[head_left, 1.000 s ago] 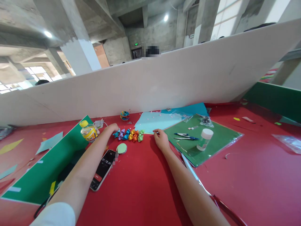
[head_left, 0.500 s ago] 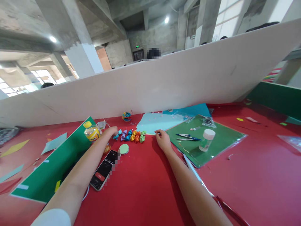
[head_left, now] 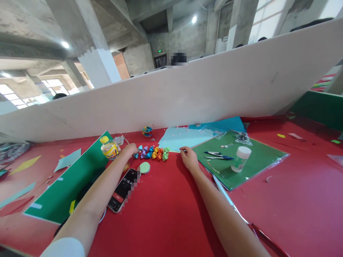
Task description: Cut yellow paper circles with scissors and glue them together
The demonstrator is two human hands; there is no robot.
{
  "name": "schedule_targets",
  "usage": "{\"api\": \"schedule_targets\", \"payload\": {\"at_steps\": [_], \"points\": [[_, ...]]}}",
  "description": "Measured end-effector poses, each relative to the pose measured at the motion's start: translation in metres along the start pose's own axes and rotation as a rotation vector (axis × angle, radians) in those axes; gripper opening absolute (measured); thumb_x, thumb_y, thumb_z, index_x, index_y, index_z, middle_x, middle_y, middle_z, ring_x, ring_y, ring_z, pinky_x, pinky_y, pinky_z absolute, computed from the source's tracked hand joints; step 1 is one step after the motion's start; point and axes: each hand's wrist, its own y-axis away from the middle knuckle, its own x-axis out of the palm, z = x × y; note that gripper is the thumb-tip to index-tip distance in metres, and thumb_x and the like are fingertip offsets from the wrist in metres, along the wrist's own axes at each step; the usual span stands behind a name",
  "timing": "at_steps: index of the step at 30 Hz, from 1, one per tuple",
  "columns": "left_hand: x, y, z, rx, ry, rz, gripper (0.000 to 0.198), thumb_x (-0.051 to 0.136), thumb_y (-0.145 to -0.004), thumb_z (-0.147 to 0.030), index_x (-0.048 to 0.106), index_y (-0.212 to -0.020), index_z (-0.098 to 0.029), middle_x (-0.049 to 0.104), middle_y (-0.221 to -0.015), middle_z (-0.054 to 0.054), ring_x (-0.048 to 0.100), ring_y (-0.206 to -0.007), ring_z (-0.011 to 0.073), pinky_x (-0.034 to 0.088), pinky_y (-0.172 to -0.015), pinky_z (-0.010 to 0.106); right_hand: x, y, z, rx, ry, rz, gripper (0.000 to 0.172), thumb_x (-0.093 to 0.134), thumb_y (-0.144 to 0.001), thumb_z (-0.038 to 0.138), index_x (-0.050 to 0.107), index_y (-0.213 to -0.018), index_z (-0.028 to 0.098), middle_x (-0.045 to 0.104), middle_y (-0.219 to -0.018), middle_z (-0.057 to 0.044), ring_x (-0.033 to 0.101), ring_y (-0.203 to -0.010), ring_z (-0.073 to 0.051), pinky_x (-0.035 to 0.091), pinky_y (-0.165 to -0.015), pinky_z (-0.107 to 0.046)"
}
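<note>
On a red table [head_left: 166, 214], backed by a tilted white partition board [head_left: 187, 92], two bare forearms are stretched forward. The left hand [head_left: 130, 149] is laid knuckles up at the left end of a row of small crumpled paper pieces [head_left: 153, 154] in blue, purple, orange and green. Its fingers are curled, and it cannot be told whether a piece is gripped. A yellow-capped bottle [head_left: 109, 148] stands just to its left. A phone [head_left: 124, 185] and a pale green disc [head_left: 144, 167] lie near the forearm.

The right hand [head_left: 189, 157] is rested just right of the row, at the edge of a light blue sheet [head_left: 182, 137]. Its fingers are drawn together, and whether anything is pinched cannot be told. Further right, a white-capped glue bottle [head_left: 241, 159] and pens [head_left: 218, 155] are set on a green sheet [head_left: 261, 155].
</note>
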Motion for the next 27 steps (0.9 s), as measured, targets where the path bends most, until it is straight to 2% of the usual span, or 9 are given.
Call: {"api": "schedule_targets", "payload": {"at_steps": [3, 6, 14, 22, 27], "points": [[0.007, 0.003, 0.000, -0.044, -0.006, 0.143, 0.031, 0.053, -0.085, -0.030, 0.052, -0.113, -0.016, 0.055, -0.113, 0.008, 0.056, -0.096, 0.0199, 0.049, -0.079, 0.038, 0.000, 0.000, 0.000, -0.001, 0.000, -0.002, 0.026, 0.038, -0.075, 0.022, 0.062, -0.083, 0.016, 0.066, -0.087, -0.009, 0.059, -0.078, -0.021, 0.044, -0.076, -0.034], [0.009, 0.004, 0.002, -0.068, 0.004, 0.234, 0.031, 0.053, -0.085, -0.030, 0.052, -0.113, -0.016, 0.055, -0.112, 0.008, 0.057, -0.095, 0.0197, 0.049, -0.078, 0.038, 0.000, 0.000, 0.000, -0.001, 0.004, -0.003, 0.026, 0.038, -0.075, 0.022, 0.062, -0.083, 0.016, 0.066, -0.087, -0.009, 0.059, -0.079, -0.021, 0.044, -0.077, -0.033], [0.009, 0.016, 0.010, -0.067, 0.011, 0.344, 0.031, 0.052, -0.086, -0.032, 0.052, -0.112, -0.014, 0.056, -0.110, 0.008, 0.058, -0.092, 0.0190, 0.050, -0.077, 0.039, 0.000, 0.000, 0.000, 0.010, 0.006, -0.003, 0.024, 0.040, -0.075, 0.021, 0.063, -0.083, 0.017, 0.067, -0.088, -0.008, 0.060, -0.078, -0.020, 0.044, -0.076, -0.033], [0.014, 0.010, 0.002, -0.048, -0.044, 0.246, 0.031, 0.054, -0.085, -0.030, 0.052, -0.113, -0.016, 0.054, -0.113, 0.008, 0.056, -0.097, 0.0205, 0.049, -0.079, 0.038, -0.001, 0.000, 0.001, 0.007, 0.005, -0.003, 0.024, 0.039, -0.076, 0.022, 0.062, -0.083, 0.017, 0.067, -0.088, -0.008, 0.060, -0.079, -0.020, 0.044, -0.077, -0.033], [0.014, 0.009, 0.001, -0.010, -0.036, 0.228, 0.031, 0.053, -0.085, -0.031, 0.052, -0.112, -0.016, 0.055, -0.111, 0.008, 0.057, -0.095, 0.0198, 0.049, -0.078, 0.039, -0.002, 0.000, 0.001, 0.014, 0.009, 0.002, 0.024, 0.040, -0.076, 0.022, 0.062, -0.083, 0.017, 0.067, -0.088, -0.008, 0.060, -0.079, -0.020, 0.044, -0.077, -0.033]]}}
